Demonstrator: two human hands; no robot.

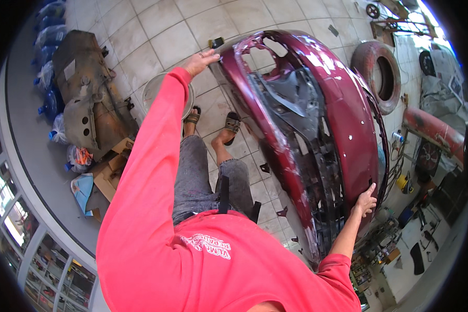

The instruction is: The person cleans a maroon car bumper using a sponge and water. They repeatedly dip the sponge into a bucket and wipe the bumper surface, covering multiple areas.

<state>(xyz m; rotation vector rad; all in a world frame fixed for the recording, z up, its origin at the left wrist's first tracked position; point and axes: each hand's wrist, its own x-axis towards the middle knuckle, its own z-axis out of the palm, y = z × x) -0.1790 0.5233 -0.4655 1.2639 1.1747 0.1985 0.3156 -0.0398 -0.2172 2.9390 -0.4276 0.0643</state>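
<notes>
A dark red car bumper (348, 114) with chipped, whitish patches and a black grille part (291, 99) stretches before me and to my right. My left hand (202, 62) reaches far forward, its fingers stretched out and their tips at the bumper's far left edge. Whether they press on it or hook behind it is hard to tell. Nearer to me on the right, my right hand (366, 201) lies against the bumper's outer red face, fingers bent over it. The undersides of those fingers are hidden.
A round pale bucket (151, 93) stands beside my feet on the tiles. Left are a large dirty car part (88, 88), a cardboard box (109, 174) and blue water bottles (52, 104). Beyond the bumper lie a tyre (392, 78) and a red cylinder (434, 130). Tools lie at right.
</notes>
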